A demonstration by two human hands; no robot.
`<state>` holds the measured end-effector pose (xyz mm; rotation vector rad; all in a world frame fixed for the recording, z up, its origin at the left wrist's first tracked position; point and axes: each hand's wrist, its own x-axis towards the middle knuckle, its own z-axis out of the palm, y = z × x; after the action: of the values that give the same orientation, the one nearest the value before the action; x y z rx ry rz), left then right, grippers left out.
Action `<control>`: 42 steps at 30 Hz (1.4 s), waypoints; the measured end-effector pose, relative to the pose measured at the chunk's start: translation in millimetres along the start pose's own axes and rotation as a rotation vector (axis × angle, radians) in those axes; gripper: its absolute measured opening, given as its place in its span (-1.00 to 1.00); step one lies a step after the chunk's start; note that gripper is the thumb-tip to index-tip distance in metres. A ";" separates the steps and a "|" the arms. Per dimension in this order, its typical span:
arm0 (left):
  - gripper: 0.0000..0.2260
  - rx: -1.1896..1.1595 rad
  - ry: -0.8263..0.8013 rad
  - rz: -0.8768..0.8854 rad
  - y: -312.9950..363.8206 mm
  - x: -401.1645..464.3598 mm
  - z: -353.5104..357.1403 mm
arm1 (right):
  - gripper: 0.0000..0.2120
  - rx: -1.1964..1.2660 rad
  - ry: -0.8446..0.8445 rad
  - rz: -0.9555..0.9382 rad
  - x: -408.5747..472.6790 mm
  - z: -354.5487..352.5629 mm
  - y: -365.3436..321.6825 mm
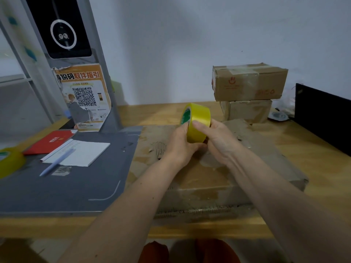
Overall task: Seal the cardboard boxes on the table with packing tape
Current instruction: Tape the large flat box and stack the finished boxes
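Yellow tape roll (pixel 197 120) held upright, edge-on, over the big flat box (pixel 224 164) at centre of the wooden tabletop (pixel 313 186). Left hand (pixel 180 147) curled round the roll's near and left side, fingers under it. Right hand (pixel 218 141) gripping from the right, thumb laid across the roll's outer face. No loose tape end visible; cannot tell whether any strip is peeled. Box top worn, paper torn in patches, corrugation exposed just left of the left hand; flaps lying flat, no fresh tape seen on it. Two smaller boxes stacked at back right, against the wall: upper box (pixel 248 82) with clear tape across its top, lower box (pixel 247 111) partly hidden behind the big one. Second yellow roll (pixel 9 162) at far left edge, on a grey mat (pixel 66 186). On the mat also: white pad (pixel 81 152), pale pen (pixel 57 162) lying across its corner, red booklet (pixel 49 142) touching the pad. Grey stand (pixel 108 92) behind, carrying a torn QR poster (pixel 85 97). Dark panel (pixel 322 114) at right edge, well apart from the hands.
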<state>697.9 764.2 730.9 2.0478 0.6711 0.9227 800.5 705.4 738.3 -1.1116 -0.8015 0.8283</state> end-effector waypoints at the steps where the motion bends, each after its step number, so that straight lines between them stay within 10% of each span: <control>1: -0.66 0.005 0.014 0.000 -0.3 0.2 -0.1 | -0.59 -0.037 -0.034 -0.001 -0.6 0.0 0.6; 42: -0.64 -0.069 -0.005 -0.121 -6.8 5.4 -1.9 | -0.76 0.135 0.077 0.098 -14.7 9.1 -1.7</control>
<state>698.7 772.7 728.2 1.9257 0.7416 0.8596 786.0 696.0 740.2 -1.0627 -0.6220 0.9027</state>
